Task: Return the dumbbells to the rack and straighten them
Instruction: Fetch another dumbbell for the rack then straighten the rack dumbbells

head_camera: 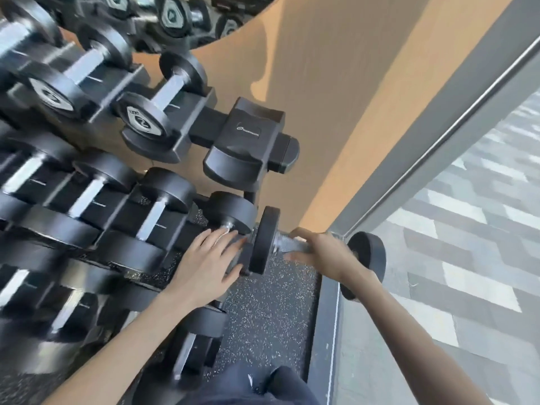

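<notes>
Black rubber-headed dumbbell with a steel handle, at lower centre, is gripped by the right hand, fingers curled round it, just beside the end of the black metal rack, likely for loading, while the left hand rests flat, fingers straight, apparently steadying the last racked dumbbell.

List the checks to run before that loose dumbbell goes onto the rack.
1. Grip: ok. The right hand wraps the handle of the held dumbbell.
2. Free slot: ok. There is an empty cradle at the end of the top tier.
3. Other hand out of the way: not ok. The left hand lies flat on the end racked dumbbell, beside the held plate.
4. Alignment: not ok. The held dumbbell lies crosswise to the racked ones.
5. Weight matches the slot: cannot tell. No marking is visible.
</notes>
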Available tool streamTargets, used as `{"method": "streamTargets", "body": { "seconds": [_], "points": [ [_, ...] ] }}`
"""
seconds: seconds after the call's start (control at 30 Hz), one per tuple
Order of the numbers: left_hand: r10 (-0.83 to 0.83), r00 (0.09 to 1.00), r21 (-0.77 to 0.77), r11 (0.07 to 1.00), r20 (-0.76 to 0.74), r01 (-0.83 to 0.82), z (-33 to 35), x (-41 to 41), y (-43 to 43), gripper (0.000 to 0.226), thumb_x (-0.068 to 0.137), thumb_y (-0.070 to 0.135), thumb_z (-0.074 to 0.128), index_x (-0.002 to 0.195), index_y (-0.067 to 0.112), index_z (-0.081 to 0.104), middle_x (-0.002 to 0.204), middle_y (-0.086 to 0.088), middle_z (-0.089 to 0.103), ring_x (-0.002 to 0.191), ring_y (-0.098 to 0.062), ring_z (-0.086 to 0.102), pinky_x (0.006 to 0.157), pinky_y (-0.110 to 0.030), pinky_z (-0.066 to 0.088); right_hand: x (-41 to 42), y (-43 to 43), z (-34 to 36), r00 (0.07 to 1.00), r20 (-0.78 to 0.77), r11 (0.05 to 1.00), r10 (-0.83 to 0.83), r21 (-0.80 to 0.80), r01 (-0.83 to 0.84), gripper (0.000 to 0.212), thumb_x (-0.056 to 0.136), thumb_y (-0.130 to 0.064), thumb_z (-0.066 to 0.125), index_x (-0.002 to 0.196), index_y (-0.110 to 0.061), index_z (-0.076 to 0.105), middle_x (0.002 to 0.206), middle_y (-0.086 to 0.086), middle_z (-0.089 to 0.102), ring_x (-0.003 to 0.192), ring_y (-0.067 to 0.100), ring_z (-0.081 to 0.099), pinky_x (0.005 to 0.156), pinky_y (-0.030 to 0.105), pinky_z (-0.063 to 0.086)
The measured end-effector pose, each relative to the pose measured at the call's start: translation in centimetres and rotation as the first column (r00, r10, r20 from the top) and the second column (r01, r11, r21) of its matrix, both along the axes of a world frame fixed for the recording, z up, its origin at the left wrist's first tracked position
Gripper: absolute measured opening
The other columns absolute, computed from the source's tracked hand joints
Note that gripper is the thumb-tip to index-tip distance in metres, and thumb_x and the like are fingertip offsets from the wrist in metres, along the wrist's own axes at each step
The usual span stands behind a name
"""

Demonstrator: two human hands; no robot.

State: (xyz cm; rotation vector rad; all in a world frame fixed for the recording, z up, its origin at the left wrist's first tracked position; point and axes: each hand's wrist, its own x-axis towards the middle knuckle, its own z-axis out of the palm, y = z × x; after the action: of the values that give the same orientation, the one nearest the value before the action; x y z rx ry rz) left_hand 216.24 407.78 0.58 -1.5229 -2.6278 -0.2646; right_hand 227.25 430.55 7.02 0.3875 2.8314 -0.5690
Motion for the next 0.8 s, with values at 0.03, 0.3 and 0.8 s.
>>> {"method": "streamTargets", "body": {
  "seconds": [0.03,0.3,0.8],
  "points": [
    [0.026,1.000,0.003,1.000,-0.001,-0.026,0.0,-0.2,0.3,0.053,0.088,0.040,0.039,0.122,0.008,0.062,0.124,-0.011,0.062,0.119,-0.029,0.054,0.102,-0.042,0.032,-1.1,0.8,0.2,0.999,-0.005,0.999,0.039,0.003,-0.039,0.050,0.084,-0.059,0.055,0.123,-0.029,0.047,0.072,-0.004,0.055,0.075,0.022,0.055,0.072,0.036,0.047],
    [0.345,0.938,0.070,0.937,-0.030,-0.343,0.5,-2.5,3.4,0.051,0.088,0.039,0.039,0.122,0.009,0.063,0.123,-0.009,0.063,0.117,-0.029,0.055,0.102,-0.043,0.032,-11.4,7.2,0.7,0.929,-0.045,0.927,0.367,-0.060,-0.369,0.048,0.076,-0.067,0.051,0.109,-0.032,0.052,0.079,-0.005,0.065,0.070,0.015,0.060,0.069,0.038,0.049],
    [0.767,0.640,0.081,0.636,0.045,-0.767,0.7,-3.7,11.2,0.052,0.089,0.042,0.038,0.125,0.012,0.060,0.124,-0.008,0.062,0.116,-0.029,0.055,0.101,-0.041,0.031,-29.7,9.9,4.5,0.577,0.115,0.571,0.809,0.079,-0.817,0.037,0.083,-0.055,0.060,0.112,-0.033,0.053,0.095,-0.001,0.062,0.090,0.028,0.060,0.067,0.032,0.039]
  ]
}}
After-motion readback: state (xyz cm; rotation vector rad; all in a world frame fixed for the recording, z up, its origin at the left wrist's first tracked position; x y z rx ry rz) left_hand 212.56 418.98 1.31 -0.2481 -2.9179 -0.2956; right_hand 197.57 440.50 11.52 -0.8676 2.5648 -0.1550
